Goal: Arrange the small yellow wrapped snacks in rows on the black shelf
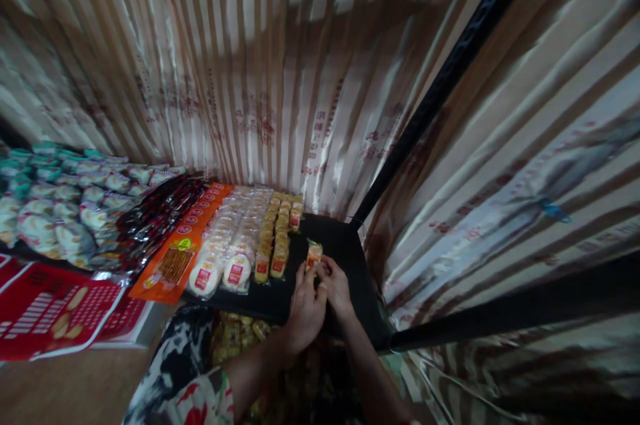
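Note:
A small yellow wrapped snack packet [314,253] with a red label is held upright over the black shelf [347,248]. My left hand [306,305] is closed on its lower end, and the fingers of my right hand [337,286] pinch its lower right side. My fingers hide the bottom of the packet. Just left of my hands stand rows of matching yellow packets [279,258], with a shorter row [295,215] towards the back. Beside them are rows of round white wrapped crackers [237,271] with red labels.
Further left lie an orange snack bag [173,265], dark red packets [155,218] and many white-and-green packets [75,211]. A red printed bag [60,308] hangs at the front edge. More yellow packets [240,335] sit below the shelf. A black post [430,98] rises at the right, before striped curtains [280,78].

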The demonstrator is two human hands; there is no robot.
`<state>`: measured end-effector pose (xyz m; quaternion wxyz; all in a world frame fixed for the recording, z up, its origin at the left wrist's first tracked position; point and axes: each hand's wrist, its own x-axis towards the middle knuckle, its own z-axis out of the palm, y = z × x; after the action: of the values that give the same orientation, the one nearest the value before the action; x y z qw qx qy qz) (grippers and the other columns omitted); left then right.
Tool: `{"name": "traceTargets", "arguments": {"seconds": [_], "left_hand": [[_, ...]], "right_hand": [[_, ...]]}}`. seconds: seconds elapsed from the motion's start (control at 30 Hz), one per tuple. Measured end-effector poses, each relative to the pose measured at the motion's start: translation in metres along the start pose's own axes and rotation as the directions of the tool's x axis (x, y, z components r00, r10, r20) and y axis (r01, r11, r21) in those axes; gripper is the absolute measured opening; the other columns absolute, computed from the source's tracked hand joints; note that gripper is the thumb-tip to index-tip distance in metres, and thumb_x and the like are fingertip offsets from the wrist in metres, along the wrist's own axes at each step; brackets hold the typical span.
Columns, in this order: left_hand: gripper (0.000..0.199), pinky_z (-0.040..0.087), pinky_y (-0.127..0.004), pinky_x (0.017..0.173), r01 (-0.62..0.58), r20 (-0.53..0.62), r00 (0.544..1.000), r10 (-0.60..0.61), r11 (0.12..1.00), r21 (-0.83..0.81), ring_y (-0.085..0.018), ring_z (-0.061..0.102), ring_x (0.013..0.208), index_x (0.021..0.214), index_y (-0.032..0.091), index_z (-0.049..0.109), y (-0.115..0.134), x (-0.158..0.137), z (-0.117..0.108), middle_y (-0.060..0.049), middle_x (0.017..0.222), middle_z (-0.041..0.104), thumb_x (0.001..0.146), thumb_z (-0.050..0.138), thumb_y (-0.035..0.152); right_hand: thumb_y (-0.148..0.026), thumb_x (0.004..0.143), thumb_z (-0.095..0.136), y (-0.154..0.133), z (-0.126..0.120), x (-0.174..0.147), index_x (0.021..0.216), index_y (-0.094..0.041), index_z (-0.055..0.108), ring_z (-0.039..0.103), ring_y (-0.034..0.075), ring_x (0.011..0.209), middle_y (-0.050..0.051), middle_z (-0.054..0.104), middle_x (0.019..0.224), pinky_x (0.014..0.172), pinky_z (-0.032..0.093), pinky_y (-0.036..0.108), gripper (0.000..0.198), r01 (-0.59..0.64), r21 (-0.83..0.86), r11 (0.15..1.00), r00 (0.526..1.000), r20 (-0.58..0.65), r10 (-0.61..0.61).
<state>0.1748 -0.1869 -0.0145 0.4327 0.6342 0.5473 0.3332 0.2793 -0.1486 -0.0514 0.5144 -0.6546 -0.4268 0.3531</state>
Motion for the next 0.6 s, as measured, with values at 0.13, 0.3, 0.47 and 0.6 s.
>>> {"name": "traceTargets", "arguments": {"seconds": [0.13,0.3,0.47,0.6], "left_hand": [[0.053,0.016,-0.035,0.113,0.051,-0.027,0.998,-0.053,0.997,-0.064,-0.019,0.017,0.137,0.136,0.011,0.030,-0.009,0.031,0.021,-0.012,0.148,0.018,0.085,0.036,0.022],[0.051,0.012,-0.033,0.114,0.037,-0.134,0.990,-0.050,0.994,-0.101,-0.019,0.014,0.137,0.135,0.008,0.030,-0.024,0.066,0.035,-0.013,0.147,0.022,0.088,0.030,0.025],[0.050,0.017,-0.032,0.113,0.045,-0.154,0.985,-0.073,0.983,-0.179,-0.017,0.016,0.136,0.138,0.015,0.027,-0.030,0.079,0.032,-0.008,0.147,0.026,0.090,0.025,0.029],[0.049,0.014,-0.031,0.113,0.078,-0.148,0.983,-0.111,0.974,-0.213,-0.015,0.014,0.137,0.137,0.013,0.028,-0.029,0.084,0.024,-0.009,0.147,0.025,0.090,0.024,0.029]], "right_hand": [[-0.044,0.062,0.060,0.000,0.017,0.031,0.084,-0.024,0.066,0.060,0.018,0.067,-0.001,0.065,0.068,0.062,0.046,0.028,0.030,0.003,-0.067,0.998,1.000,-0.027,-0.005],[-0.044,0.063,0.059,-0.001,0.038,0.060,0.082,-0.026,0.066,0.059,0.016,0.065,-0.003,0.065,0.069,0.059,0.046,0.026,0.027,0.014,-0.028,1.000,1.000,-0.003,-0.014],[-0.045,0.065,0.058,0.003,0.053,0.079,0.082,-0.027,0.065,0.058,0.014,0.063,-0.004,0.064,0.067,0.059,0.045,0.025,0.026,0.018,-0.094,0.995,1.000,0.006,-0.018],[-0.044,0.067,0.056,0.010,0.062,0.086,0.083,-0.027,0.064,0.059,0.015,0.066,-0.003,0.065,0.072,0.063,0.046,0.026,0.025,0.032,-0.156,0.987,0.999,0.009,-0.031]]}}
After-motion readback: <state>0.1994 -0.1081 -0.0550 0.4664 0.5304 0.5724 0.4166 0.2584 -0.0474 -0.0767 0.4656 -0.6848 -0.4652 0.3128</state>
